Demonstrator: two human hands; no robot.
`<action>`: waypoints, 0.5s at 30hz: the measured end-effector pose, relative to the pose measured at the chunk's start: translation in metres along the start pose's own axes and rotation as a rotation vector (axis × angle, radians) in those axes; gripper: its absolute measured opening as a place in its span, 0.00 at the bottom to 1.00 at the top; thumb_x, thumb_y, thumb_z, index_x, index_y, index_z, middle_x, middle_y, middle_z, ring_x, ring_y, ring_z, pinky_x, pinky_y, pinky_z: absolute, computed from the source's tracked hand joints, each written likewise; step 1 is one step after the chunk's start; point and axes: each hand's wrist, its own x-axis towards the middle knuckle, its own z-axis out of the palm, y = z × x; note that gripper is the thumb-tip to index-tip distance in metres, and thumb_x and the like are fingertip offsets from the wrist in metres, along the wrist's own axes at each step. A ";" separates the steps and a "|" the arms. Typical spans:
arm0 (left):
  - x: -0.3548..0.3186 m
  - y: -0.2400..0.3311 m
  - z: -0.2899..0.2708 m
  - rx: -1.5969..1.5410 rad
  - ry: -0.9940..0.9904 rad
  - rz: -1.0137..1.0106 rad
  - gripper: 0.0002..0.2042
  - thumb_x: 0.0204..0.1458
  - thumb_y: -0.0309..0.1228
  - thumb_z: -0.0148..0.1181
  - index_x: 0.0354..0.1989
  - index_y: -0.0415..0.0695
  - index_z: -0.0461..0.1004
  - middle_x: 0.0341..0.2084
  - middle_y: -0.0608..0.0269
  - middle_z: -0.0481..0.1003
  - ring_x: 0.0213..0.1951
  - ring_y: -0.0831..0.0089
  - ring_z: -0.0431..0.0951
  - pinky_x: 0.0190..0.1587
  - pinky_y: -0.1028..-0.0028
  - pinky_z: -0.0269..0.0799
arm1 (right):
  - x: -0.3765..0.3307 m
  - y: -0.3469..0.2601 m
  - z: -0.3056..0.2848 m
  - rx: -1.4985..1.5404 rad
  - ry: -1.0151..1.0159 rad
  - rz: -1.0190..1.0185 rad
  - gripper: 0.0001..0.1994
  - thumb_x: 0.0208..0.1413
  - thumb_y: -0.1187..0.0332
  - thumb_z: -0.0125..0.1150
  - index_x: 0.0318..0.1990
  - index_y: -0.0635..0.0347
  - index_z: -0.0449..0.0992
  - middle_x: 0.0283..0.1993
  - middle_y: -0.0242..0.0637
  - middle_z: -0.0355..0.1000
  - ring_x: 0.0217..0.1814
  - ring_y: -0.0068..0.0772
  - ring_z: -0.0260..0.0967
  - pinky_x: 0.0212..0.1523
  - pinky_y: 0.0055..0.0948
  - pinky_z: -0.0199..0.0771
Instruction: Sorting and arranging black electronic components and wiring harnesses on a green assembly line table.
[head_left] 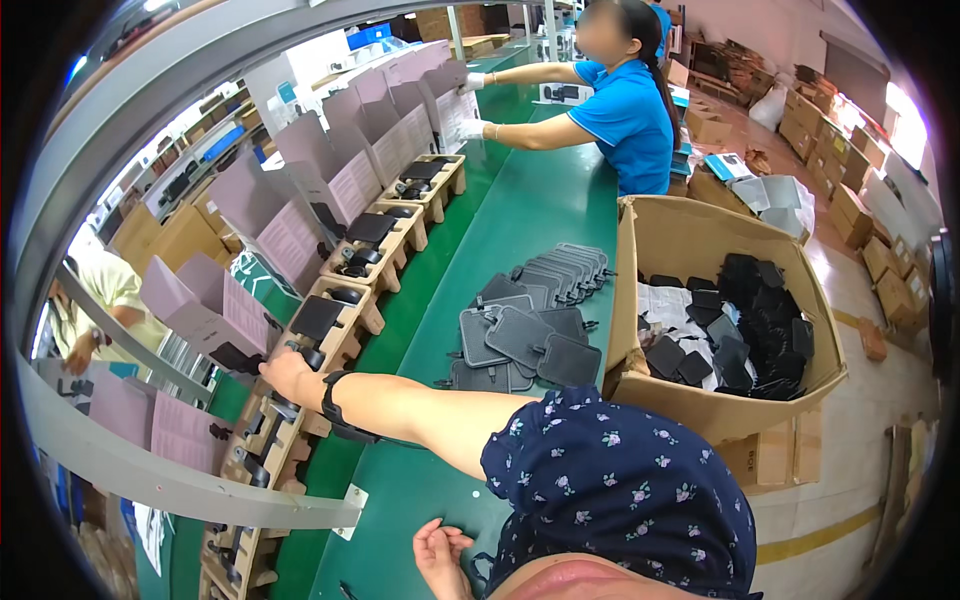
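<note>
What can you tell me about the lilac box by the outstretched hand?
The lilac box looks like thin card, with tall open flaps and lines of print on one panel. It stands beside the tan trays. A black part shows at its lower edge, near the right hand; whether hand and box touch is unclear.

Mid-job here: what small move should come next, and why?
I'd probably bring the left hand over to steady the lilac carton: the right hand is at its lower corner, by the black piece there, while the left hangs well apart from it and appears to hold nothing.
</note>
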 end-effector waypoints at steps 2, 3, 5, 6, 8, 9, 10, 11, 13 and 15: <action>-0.001 -0.002 -0.005 0.002 0.017 0.006 0.07 0.59 0.28 0.45 0.44 0.43 0.65 0.27 0.59 0.73 0.23 0.74 0.74 0.31 0.76 0.74 | 0.001 -0.005 0.002 -0.002 -0.015 -0.011 0.05 0.42 0.67 0.53 0.22 0.56 0.74 0.22 0.39 0.73 0.24 0.47 0.72 0.23 0.44 0.68; -0.001 -0.004 -0.007 0.004 0.030 0.009 0.07 0.59 0.28 0.45 0.44 0.43 0.64 0.27 0.59 0.73 0.23 0.74 0.74 0.31 0.76 0.74 | 0.001 -0.006 0.001 -0.007 -0.029 -0.022 0.05 0.42 0.67 0.53 0.23 0.56 0.74 0.22 0.39 0.73 0.24 0.47 0.72 0.23 0.44 0.68; -0.002 -0.007 -0.012 -0.028 0.017 0.014 0.07 0.59 0.28 0.45 0.44 0.43 0.64 0.27 0.59 0.73 0.23 0.74 0.74 0.31 0.76 0.74 | -0.002 -0.006 -0.001 -0.015 -0.057 -0.033 0.05 0.41 0.68 0.54 0.24 0.56 0.74 0.23 0.39 0.73 0.25 0.47 0.72 0.24 0.43 0.69; -0.002 -0.008 -0.012 -0.062 0.005 0.014 0.07 0.59 0.28 0.45 0.45 0.43 0.64 0.28 0.58 0.73 0.24 0.74 0.74 0.31 0.76 0.74 | -0.003 -0.004 -0.002 -0.021 -0.068 -0.039 0.05 0.41 0.68 0.54 0.24 0.57 0.75 0.23 0.39 0.73 0.25 0.46 0.72 0.24 0.43 0.69; -0.004 -0.007 -0.010 -0.063 0.017 0.009 0.08 0.59 0.28 0.45 0.45 0.42 0.64 0.28 0.58 0.73 0.24 0.74 0.74 0.31 0.76 0.74 | -0.006 -0.003 -0.005 -0.039 -0.100 -0.048 0.05 0.41 0.68 0.54 0.25 0.57 0.75 0.24 0.40 0.74 0.26 0.46 0.73 0.25 0.42 0.70; -0.006 -0.006 -0.008 -0.068 0.031 0.001 0.08 0.59 0.28 0.45 0.45 0.42 0.64 0.28 0.58 0.73 0.24 0.73 0.74 0.31 0.76 0.74 | -0.007 -0.001 -0.006 -0.044 -0.117 -0.056 0.05 0.41 0.69 0.55 0.26 0.57 0.75 0.25 0.40 0.74 0.26 0.46 0.73 0.25 0.42 0.71; -0.007 -0.005 -0.007 -0.067 0.033 0.002 0.08 0.59 0.28 0.45 0.45 0.42 0.64 0.28 0.58 0.73 0.24 0.73 0.74 0.31 0.76 0.74 | -0.008 0.001 -0.008 -0.052 -0.132 -0.062 0.06 0.40 0.69 0.55 0.26 0.57 0.75 0.25 0.40 0.74 0.27 0.45 0.73 0.25 0.42 0.71; -0.007 -0.004 -0.005 -0.046 0.034 0.007 0.07 0.59 0.28 0.45 0.45 0.42 0.64 0.28 0.58 0.73 0.24 0.73 0.74 0.31 0.75 0.74 | -0.008 0.004 -0.010 -0.061 -0.146 -0.071 0.06 0.40 0.69 0.55 0.27 0.57 0.76 0.25 0.40 0.74 0.27 0.45 0.73 0.25 0.41 0.71; -0.007 -0.002 0.000 -0.028 0.043 0.009 0.07 0.59 0.28 0.45 0.44 0.42 0.64 0.28 0.58 0.73 0.24 0.73 0.74 0.31 0.75 0.74 | -0.008 0.008 -0.013 -0.076 -0.170 -0.097 0.07 0.40 0.69 0.56 0.28 0.58 0.76 0.26 0.41 0.74 0.28 0.45 0.74 0.26 0.41 0.72; -0.005 0.003 0.003 0.025 0.050 -0.009 0.08 0.59 0.27 0.45 0.45 0.41 0.64 0.28 0.58 0.72 0.25 0.73 0.74 0.32 0.75 0.74 | -0.004 0.014 -0.016 -0.098 -0.198 -0.138 0.07 0.40 0.70 0.56 0.29 0.58 0.76 0.27 0.41 0.75 0.29 0.44 0.74 0.26 0.40 0.73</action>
